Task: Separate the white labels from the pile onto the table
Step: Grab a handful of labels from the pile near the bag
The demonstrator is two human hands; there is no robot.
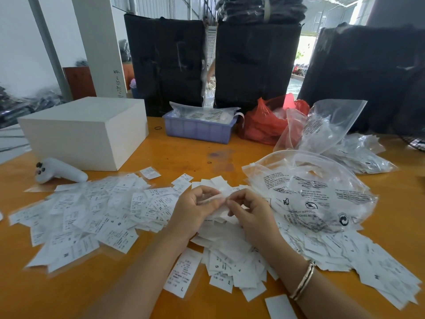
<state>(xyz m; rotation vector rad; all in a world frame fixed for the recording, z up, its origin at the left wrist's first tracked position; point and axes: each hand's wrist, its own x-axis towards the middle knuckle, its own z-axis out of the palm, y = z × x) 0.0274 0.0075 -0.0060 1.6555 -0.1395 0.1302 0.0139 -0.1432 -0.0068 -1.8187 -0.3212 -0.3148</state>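
Orange laminate shows through wherever the counter (184, 157) is not buried in paper. Take the large clear printed plastic bag (310, 194) as the landmark. Just to its left, both hands meet above the pile of small white printed labels (225, 245). The left hand (195, 208) and the right hand (249, 209) each have fingers curled, pinching between them a small bunch of white labels (219, 199) that looks partly wrapped in thin clear film. The two-handed pinch seems meant to peel or split stuck labels apart, one hand anchoring while the other pulls; which does which I cannot tell.

Further left of the bag, a wide spread of labels (92, 212) lies flat on the counter, likely the separated ones, kept apart from the pile so the sorted and unsorted do not mix. More labels trail below and to the right of the bag. A white handheld controller (59, 171) and a white rectangular box (85, 132) sit far left of the bag. Behind it stand a lavender plastic tray (197, 130), a red plastic bag (264, 123) and more clear bags. By my judgement much of the pile remains to be worked through.
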